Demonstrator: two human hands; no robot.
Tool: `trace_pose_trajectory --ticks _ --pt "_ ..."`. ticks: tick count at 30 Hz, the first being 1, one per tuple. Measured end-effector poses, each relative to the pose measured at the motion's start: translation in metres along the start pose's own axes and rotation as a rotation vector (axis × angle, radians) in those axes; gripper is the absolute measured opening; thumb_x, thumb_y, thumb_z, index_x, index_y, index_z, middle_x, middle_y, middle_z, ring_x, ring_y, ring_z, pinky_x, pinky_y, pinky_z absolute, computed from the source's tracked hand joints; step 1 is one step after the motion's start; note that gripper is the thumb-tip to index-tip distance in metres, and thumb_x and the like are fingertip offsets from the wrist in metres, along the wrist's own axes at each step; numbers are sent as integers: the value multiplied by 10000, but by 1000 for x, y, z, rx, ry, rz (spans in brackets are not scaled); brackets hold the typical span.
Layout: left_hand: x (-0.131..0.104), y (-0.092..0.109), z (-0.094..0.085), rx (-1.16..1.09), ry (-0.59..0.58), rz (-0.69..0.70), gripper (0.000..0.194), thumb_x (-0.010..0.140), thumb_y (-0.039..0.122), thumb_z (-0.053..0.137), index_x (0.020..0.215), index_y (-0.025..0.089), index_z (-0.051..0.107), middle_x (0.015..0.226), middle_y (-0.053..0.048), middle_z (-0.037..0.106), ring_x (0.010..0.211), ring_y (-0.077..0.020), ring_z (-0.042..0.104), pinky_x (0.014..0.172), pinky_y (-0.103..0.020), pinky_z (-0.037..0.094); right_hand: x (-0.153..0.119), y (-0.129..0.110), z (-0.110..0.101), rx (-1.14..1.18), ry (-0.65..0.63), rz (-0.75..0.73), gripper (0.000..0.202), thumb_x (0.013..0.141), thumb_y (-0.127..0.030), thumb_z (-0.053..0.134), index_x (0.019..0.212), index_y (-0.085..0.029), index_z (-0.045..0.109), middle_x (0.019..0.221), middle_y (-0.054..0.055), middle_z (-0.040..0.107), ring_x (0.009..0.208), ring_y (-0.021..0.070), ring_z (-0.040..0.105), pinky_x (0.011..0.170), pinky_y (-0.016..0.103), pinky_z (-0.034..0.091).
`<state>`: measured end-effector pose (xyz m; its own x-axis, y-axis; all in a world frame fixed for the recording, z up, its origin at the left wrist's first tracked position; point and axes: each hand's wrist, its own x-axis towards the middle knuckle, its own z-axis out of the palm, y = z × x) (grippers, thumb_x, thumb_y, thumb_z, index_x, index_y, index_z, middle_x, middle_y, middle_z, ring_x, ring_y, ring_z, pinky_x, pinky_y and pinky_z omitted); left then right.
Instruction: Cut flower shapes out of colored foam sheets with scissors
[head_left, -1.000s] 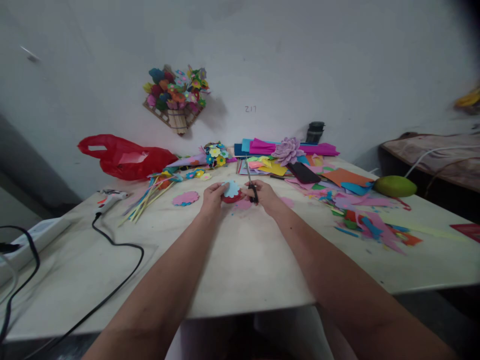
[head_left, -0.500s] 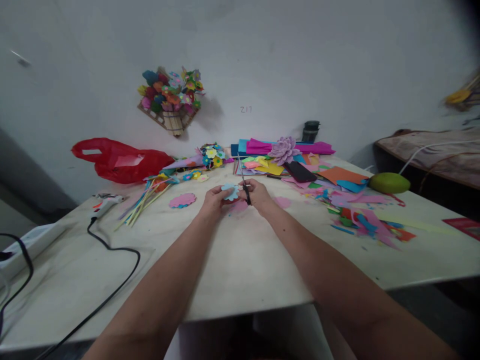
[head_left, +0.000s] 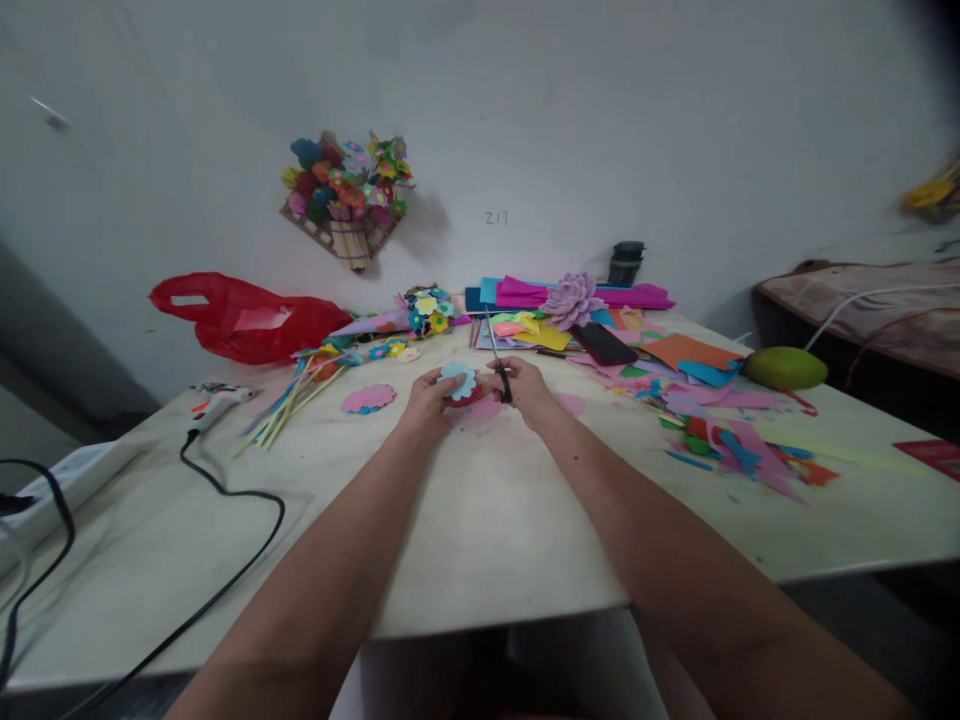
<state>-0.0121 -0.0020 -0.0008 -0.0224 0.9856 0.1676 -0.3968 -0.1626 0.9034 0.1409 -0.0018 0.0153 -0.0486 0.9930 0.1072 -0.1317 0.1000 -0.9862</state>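
My left hand (head_left: 429, 402) pinches a light blue flower cutout (head_left: 457, 381) with scalloped edges. A red piece (head_left: 466, 398) shows just beneath that cutout, partly hidden. In my right hand (head_left: 523, 385) is a pair of scissors (head_left: 496, 358), black handles in the fingers and blades pointing up and away. The scissors stand just right of the cutout, and the right fingertips come close to it. Below the hands, a pink round piece (head_left: 484, 412) lies on the table. Left of them rests a pink scalloped cutout (head_left: 369, 397) with blue under its edge.
A glue gun (head_left: 217, 408) with a black cord lies left, near a white power strip (head_left: 71, 487). Behind are a red plastic bag (head_left: 251, 318) and paper flowers (head_left: 429, 308). Right are a phone (head_left: 604, 344), coloured scraps (head_left: 739, 445) and a green fruit (head_left: 786, 368).
The blue cutout has tilted in my left hand, and the red piece under it now shows more. The scissors have shifted slightly right with my right hand. The whole view has moved a little.
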Motion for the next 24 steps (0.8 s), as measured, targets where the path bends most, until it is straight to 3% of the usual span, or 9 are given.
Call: trace_pose_trajectory --ticks 6,12,17,20,24 --pt "0 0 1 -26 45 -13 320 462 204 860 693 107 661 654 -51 660 554 -126 586 584 -267 485 0 -3 -3 -69 -41 1 296 668 -287 775 839 -160 569 472 -58 540 371 67 468 374 176 355" --pt "-1 5 2 -45 61 -2 337 446 191 869 678 121 634 638 -32 644 545 -116 577 564 -257 482 -3 -1 -12 -251 -289 56 300 703 -390 748 724 -145 577 508 -15 585 374 63 488 324 164 263" --pt "-2 7 2 -37 73 -11 336 444 188 870 681 110 645 634 -36 644 540 -107 577 545 -231 473 -6 -2 -17 -306 -449 56 336 717 -450 722 701 -149 573 541 -6 605 393 69 506 326 171 273" --pt "-2 8 2 -23 80 -14 325 444 182 863 677 112 648 636 -39 649 540 -107 575 538 -228 469 -6 -2 -17 -288 -444 44 339 696 -443 735 695 -147 570 549 -4 609 400 68 503 332 171 273" --pt "-2 7 2 -2 62 -21 313 448 195 861 671 117 656 633 -49 655 548 -119 577 555 -247 483 0 3 -16 -190 -341 37 352 605 -354 806 802 -150 597 562 -16 618 414 66 507 362 168 273"
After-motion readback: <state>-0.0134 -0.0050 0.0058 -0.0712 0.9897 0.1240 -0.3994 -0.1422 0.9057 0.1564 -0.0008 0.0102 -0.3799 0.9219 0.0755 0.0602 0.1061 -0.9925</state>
